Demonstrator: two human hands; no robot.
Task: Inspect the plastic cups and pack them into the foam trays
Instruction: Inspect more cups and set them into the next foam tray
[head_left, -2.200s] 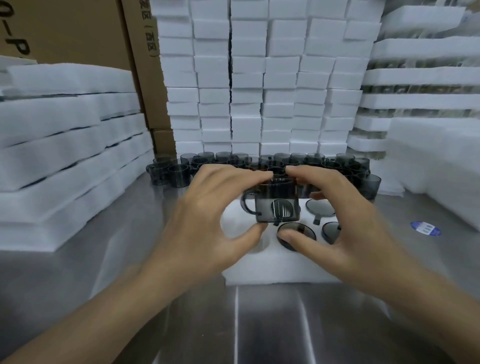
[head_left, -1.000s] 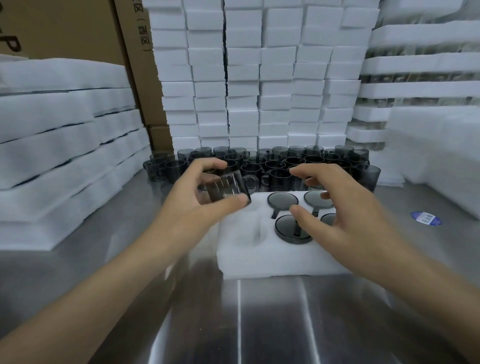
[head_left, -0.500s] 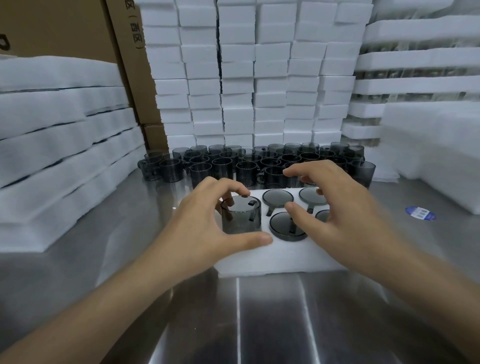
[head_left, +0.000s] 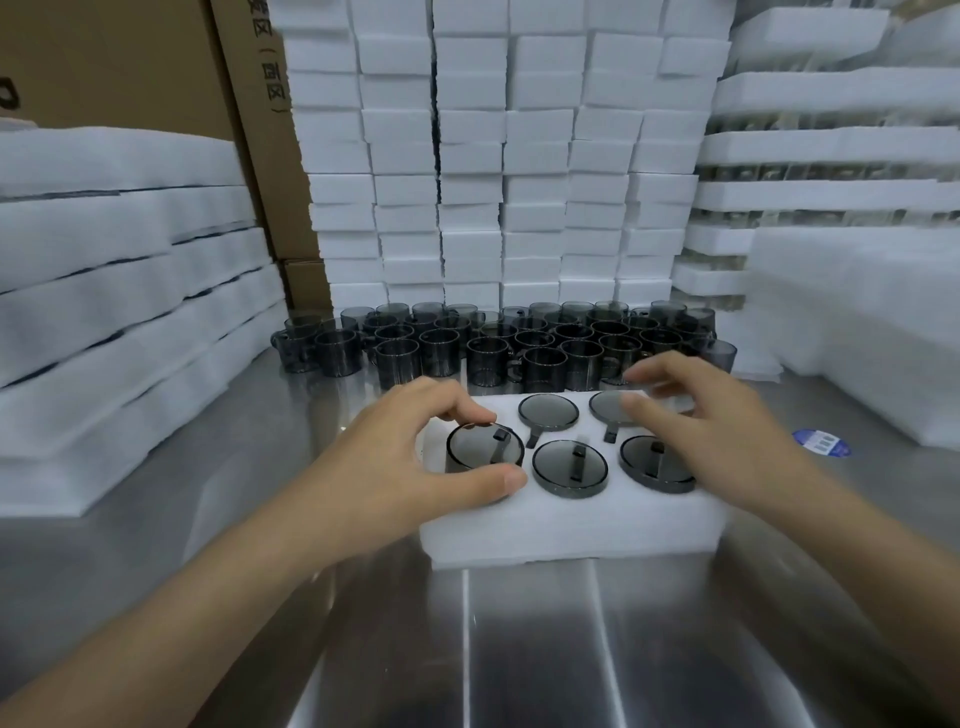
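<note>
1. Bare steel table (head_left: 519, 649) lies nearest, with both forearms coming in from 7 and 5 o'clock.
2. The foam tray (head_left: 571, 525) sits at centre. Five dark cups are in it upside down: three along the near row, two behind.
3. The left hand (head_left: 410, 467) pinches the cup (head_left: 483, 447) at the tray's 9 o'clock end, thumb at its near edge and fingertips on its far edge. This cup stands prouder than its neighbours, so I judge it is not fully seated.
4. The right hand (head_left: 711, 431) hovers over the tray's 2 o'clock corner with fingers spread and grasping nothing. It is blurred, so whether it touches a cup there I cannot tell.
5. Loose cups (head_left: 519, 343) stand upright in a crowd at 12 o'clock, just beyond the tray.
6. Foam stacks (head_left: 493, 156) wall in the back and both sides.
7. Risks:
   - Pressed off-centre, the held cup could tilt and jam, or its handle could miss its slot and tear the foam.
   - A reaching hand could topple the closely packed loose cups.
</note>
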